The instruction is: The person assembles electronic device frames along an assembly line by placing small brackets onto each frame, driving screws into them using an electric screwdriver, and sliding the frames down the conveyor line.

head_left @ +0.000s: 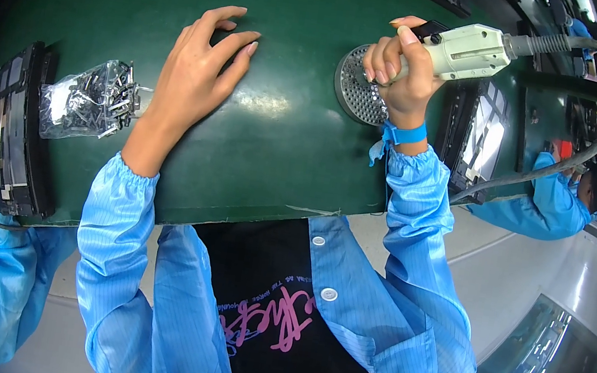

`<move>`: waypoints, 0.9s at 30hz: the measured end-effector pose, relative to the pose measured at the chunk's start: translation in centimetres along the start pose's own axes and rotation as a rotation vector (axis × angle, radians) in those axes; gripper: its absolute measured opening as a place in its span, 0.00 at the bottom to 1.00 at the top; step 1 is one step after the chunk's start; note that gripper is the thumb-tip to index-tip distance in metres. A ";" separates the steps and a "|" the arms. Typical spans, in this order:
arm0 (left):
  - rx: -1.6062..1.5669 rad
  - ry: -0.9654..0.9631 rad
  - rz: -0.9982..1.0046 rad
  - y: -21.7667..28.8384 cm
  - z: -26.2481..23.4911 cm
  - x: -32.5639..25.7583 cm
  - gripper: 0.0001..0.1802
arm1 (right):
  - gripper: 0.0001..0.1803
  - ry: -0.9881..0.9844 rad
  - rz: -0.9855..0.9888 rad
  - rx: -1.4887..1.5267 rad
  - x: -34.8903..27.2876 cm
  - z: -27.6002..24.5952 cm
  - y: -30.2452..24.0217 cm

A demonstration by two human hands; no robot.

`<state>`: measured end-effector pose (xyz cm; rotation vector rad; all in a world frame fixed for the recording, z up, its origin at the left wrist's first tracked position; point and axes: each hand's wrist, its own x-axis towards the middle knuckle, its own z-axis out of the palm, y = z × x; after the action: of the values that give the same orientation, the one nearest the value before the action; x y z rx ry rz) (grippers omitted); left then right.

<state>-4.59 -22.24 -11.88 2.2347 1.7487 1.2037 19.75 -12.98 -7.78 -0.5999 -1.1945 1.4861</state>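
My right hand (408,72) is wrapped round a pale green electric screwdriver (472,54), with its cable running off to the right. The screwdriver is tilted, and my fist covers its front end. Partly under that hand stands a round metal screw tray (358,95) full of small holes. My left hand (206,57) rests on the green table with its fingers curled about a small black thing, mostly hidden by the fingers. Close to my left wrist lies a clear plastic bag (83,100) of small metal parts, some spilling from its open end.
Dark framed device panels (17,129) stand at the table's left edge, and another panel (480,133) lies right of the tray. The thick grey cable (590,145) loops down on the right. Co-workers in blue sleeves (542,207) are at both sides.
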 end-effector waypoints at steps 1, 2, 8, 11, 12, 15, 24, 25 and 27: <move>0.000 -0.002 -0.001 0.0 0.0 0.0 0.10 | 0.08 0.001 -0.005 -0.009 0.0 0.1 0.0; -0.006 0.012 0.002 0.1 0.0 0.0 0.09 | 0.08 0.003 -0.011 -0.017 -0.1 0.2 -0.1; -0.001 0.005 0.006 -0.1 0.2 0.1 0.09 | 0.06 0.005 -0.028 -0.025 -0.1 0.3 0.2; -0.006 0.019 0.011 0.1 0.2 0.1 0.09 | 0.05 -0.027 -0.069 -0.083 -0.2 0.6 0.1; -0.005 0.020 0.009 0.1 0.2 0.2 0.09 | 0.05 -0.024 -0.071 -0.084 -0.2 0.6 0.1; 0.002 0.006 0.002 0.1 0.1 0.1 0.09 | 0.08 -0.010 -0.066 -0.099 0.0 0.6 0.2; -0.025 0.017 -0.004 0.1 0.1 0.0 0.09 | 0.14 -0.081 -0.053 -0.152 -0.2 1.2 -0.5; -0.020 0.022 -0.003 0.1 0.1 0.0 0.09 | 0.14 -0.084 -0.062 -0.158 -0.2 1.4 -0.7; -0.034 0.029 0.006 0.1 0.0 0.1 0.09 | 0.17 -0.091 -0.121 -0.214 -0.2 2.1 -1.4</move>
<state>-4.47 -22.24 -11.80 2.2167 1.7192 1.2640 18.54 -14.05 -5.81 -0.5970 -1.4472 1.3047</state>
